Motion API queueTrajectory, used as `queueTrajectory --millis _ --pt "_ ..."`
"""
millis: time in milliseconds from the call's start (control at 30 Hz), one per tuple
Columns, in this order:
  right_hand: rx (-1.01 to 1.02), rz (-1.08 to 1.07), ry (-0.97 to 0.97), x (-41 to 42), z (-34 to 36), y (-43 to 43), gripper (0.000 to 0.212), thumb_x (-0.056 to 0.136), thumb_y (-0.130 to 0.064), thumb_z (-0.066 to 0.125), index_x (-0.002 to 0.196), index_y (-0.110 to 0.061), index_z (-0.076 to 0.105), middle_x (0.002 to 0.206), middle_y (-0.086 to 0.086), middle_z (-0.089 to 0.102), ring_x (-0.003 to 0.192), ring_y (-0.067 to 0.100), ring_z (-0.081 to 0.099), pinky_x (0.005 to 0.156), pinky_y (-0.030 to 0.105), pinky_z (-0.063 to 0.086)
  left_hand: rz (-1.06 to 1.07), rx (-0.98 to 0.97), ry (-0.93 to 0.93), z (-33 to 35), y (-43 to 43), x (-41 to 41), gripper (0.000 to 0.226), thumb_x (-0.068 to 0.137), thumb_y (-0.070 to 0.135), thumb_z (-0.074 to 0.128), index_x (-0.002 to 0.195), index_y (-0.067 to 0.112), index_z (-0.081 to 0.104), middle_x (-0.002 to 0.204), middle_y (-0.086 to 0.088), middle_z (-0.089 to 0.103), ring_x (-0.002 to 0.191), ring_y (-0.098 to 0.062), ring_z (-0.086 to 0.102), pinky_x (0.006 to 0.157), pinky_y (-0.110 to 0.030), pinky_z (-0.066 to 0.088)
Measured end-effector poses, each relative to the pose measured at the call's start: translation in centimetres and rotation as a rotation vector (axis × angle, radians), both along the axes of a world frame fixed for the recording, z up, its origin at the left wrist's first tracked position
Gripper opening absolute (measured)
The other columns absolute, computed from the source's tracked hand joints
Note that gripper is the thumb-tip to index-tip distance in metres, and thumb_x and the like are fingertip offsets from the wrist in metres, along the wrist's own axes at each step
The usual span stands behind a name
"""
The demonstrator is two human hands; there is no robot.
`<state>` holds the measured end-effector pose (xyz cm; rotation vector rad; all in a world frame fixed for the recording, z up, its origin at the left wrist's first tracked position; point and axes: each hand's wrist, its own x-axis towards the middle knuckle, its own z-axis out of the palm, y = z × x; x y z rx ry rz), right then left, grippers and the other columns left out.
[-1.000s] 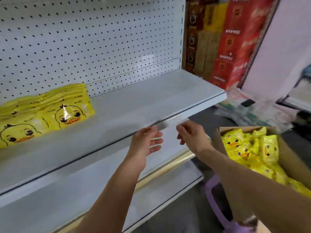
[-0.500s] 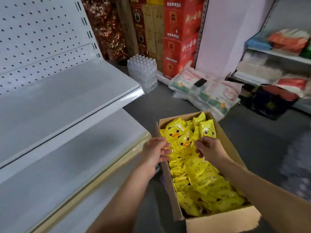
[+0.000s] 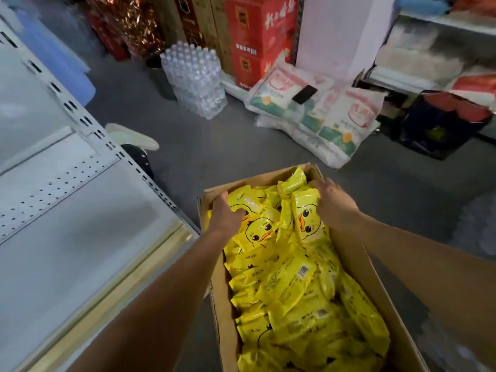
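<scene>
The cardboard box (image 3: 359, 277) stands open on the grey floor (image 3: 214, 149), just beside the lower deck of the white metal shelf (image 3: 80, 237); the yellow duck packets (image 3: 290, 285) fill it in a loose heap. Both hands are at the far end of the box. The right hand (image 3: 332, 202) grasps an upright packet (image 3: 306, 218), fingers curled over its top edge. The left hand (image 3: 228, 213) has its fingers curled down onto the packets at the far left corner; I cannot tell whether it holds one. Across the floor, a shrink-wrapped pack of water bottles (image 3: 196, 79) stands near stacked red cartons (image 3: 255, 36); white sacks (image 3: 322, 114) lie to the right of it, with a flat black object (image 3: 304, 94) on top.
</scene>
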<state>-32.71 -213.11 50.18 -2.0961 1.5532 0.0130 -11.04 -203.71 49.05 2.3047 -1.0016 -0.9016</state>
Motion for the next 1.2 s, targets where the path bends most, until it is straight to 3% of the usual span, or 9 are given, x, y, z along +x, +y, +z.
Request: queueTrajectory --millis 167,433,633,700,800,900,1000,1100,1200 --pt "-0.114 0.25 0.301 1.1 -3.3 -3.2 0.062 0.088 -0.01 0.057 0.144 -0.023 0.034 0.149 0.0 0.036 0.14 0.021 0.026 0.107 0.042 0.031 -0.085 0.036 -0.143 -5.2 -3.2 1.5 0.073 0.089 0.018 0.068 0.149 0.008 0.029 0.148 -0.012 0.041 0.136 -0.029 0.041 0.112 -0.041 0.035" --pt "-0.28 0.4 0.411 0.9 -4.8 -4.1 0.031 0.092 -0.039 0.058 0.123 -0.033 0.06 0.12 -0.006 0.057 0.122 0.019 0.041 0.093 0.035 0.032 -0.267 0.123 -0.453 -7.8 -2.6 2.8 0.072 0.082 0.043 0.073 0.144 0.027 0.04 0.134 -0.005 0.053 0.127 -0.027 0.048 0.102 -0.041 0.035" --pt "-0.19 0.451 0.25 0.1 -3.0 -2.2 0.016 0.089 -0.046 0.062 0.091 -0.031 0.063 0.092 -0.009 0.059 0.103 0.017 0.05 0.095 0.034 0.032 -0.159 -0.032 -0.197 -8.4 0.8 2.3 0.031 0.092 0.035 0.066 0.104 0.007 0.069 0.094 -0.011 0.065 0.092 -0.029 0.062 0.069 -0.029 0.036" --pt "-0.072 0.427 0.09 -0.1 -1.8 -1.3 0.03 0.088 -0.042 0.066 0.067 -0.027 0.05 0.067 -0.01 0.049 0.079 0.016 0.049 0.08 0.032 0.042 -0.117 -0.093 -0.12 -7.9 2.2 2.2 0.034 0.094 0.036 0.063 0.09 0.003 0.071 0.084 -0.014 0.062 0.083 -0.03 0.061 0.068 -0.031 0.038" --pt "0.135 0.378 -0.154 0.2 0.6 0.3 0.04 0.086 -0.032 0.071 0.058 -0.023 0.044 0.059 -0.007 0.038 0.06 0.01 0.04 0.059 0.03 0.033 -0.067 -0.25 0.074 -5.7 4.7 1.4 0.037 0.095 0.029 0.062 0.077 -0.003 0.064 0.068 -0.015 0.058 0.063 -0.029 0.055 0.063 -0.037 0.043" --pt "0.266 0.422 -0.298 1.3 3.8 2.5 0.038 0.084 -0.027 0.073 0.058 -0.014 0.05 0.058 -0.008 0.034 0.055 0.007 0.034 0.055 0.027 0.028 -0.016 -0.24 0.339 -2.4 7.7 0.7 0.028 0.096 0.043 0.059 0.096 0.016 0.066 0.102 -0.01 0.069 0.093 -0.026 0.065 0.092 -0.046 0.05" --pt "0.315 0.512 -0.299 3.1 7.7 5.4 0.037 0.085 -0.027 0.073 0.064 -0.002 0.056 0.061 0.004 0.033 0.055 0.012 0.032 0.052 0.025 0.026 0.0 -0.172 0.489 0.8 11.4 0.9 0.073 0.084 0.071 0.053 0.138 0.023 0.05 0.138 0.0 0.055 0.125 -0.023 0.054 0.107 -0.052 0.042" --pt "0.336 0.555 -0.267 5.5 11.4 8.7 0.038 0.082 -0.032 0.075 0.054 -0.018 0.054 0.057 0.002 0.03 0.052 0.015 0.028 0.052 0.032 0.023 0.015 -0.158 0.515 4.0 15.3 1.5 0.08 0.074 0.081 0.053 0.138 0.034 0.049 0.141 0.003 0.055 0.127 -0.022 0.054 0.108 -0.054 0.041" --pt "0.376 0.57 -0.281 8.1 14.6 12.5 0.024 0.08 -0.037 0.076 0.063 -0.022 0.069 0.055 -0.002 0.041 0.052 0.014 0.033 0.053 0.033 0.025 0.059 -0.231 0.633 7.8 19.1 2.1 0.052 0.084 0.072 0.052 0.12 0.036 0.061 0.118 0.007 0.07 0.112 -0.016 0.065 0.101 -0.049 0.048"
